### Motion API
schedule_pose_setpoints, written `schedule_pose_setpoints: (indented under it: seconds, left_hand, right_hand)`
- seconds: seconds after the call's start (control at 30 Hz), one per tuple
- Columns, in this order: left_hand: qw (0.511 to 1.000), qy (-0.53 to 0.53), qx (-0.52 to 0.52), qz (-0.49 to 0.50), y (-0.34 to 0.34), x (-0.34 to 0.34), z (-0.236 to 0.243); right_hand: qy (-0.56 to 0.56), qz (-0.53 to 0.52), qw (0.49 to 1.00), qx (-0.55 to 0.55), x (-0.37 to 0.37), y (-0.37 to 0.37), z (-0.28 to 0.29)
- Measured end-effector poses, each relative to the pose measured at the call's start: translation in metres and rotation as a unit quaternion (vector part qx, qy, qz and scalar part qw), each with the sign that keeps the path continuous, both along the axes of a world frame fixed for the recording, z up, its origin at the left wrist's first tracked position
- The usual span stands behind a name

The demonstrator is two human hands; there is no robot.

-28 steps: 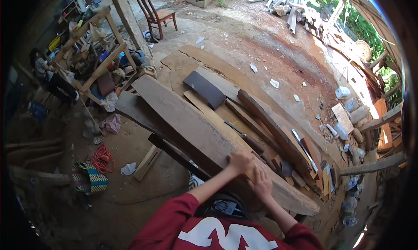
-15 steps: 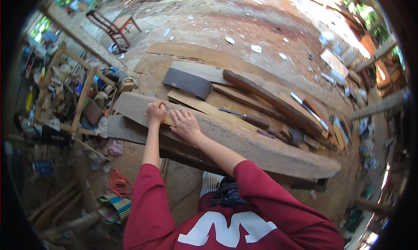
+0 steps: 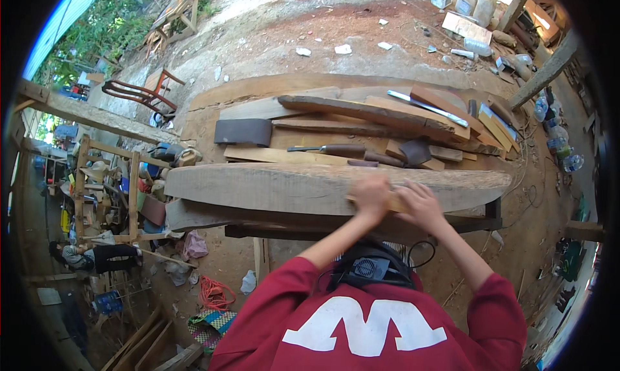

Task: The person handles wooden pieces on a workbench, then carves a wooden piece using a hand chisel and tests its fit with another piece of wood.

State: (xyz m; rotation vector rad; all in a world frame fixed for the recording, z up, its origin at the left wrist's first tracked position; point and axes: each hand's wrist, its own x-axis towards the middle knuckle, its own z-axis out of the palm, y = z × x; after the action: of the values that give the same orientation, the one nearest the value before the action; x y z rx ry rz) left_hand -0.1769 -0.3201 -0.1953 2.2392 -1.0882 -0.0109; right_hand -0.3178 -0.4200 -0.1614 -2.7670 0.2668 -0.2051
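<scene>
The left hand is clenched around the left end of a small tan wooden block, right of middle on a long plank lying along the workbench's near edge. The right hand bends over the block's other end; how firmly it grips, I cannot tell. Beyond lie a chisel and, toward the left edge, a dark sanding belt.

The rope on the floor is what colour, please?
The rope is orange-red; the head view shows it.
</scene>
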Motion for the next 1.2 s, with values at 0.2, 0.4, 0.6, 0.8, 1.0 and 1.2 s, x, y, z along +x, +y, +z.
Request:
schedule_pose_setpoints:
  seconds: [0.2,0.4,0.6,0.8,1.0,1.2]
  left_hand:
    - [0.991,0.025,0.027,-0.125,-0.085,-0.09,0.01]
    - [0.994,-0.007,-0.042,-0.096,-0.002,-0.004,0.006]
    - [0.997,-0.04,-0.062,0.026,0.156,0.19,0.0]
    - [0.984,-0.027,0.014,0.175,0.246,0.337,0.005]
    - [0.976,-0.005,0.029,0.216,0.23,0.31,0.005]
    - [0.989,-0.055,-0.02,0.139,0.11,0.155,-0.008]
  right_hand:
    - [0.103,-0.065,0.991,-0.057,-0.092,-0.051,0.02]
    - [0.084,-0.005,0.994,-0.064,-0.005,0.003,0.013]
    - [-0.088,0.05,0.995,0.014,0.186,0.146,-0.013]
    - [-0.108,0.077,0.991,-0.017,0.346,0.236,-0.028]
    - [-0.086,0.083,0.993,0.003,0.32,0.219,-0.02]
    - [-0.087,0.06,0.994,-0.005,0.16,0.098,-0.02]
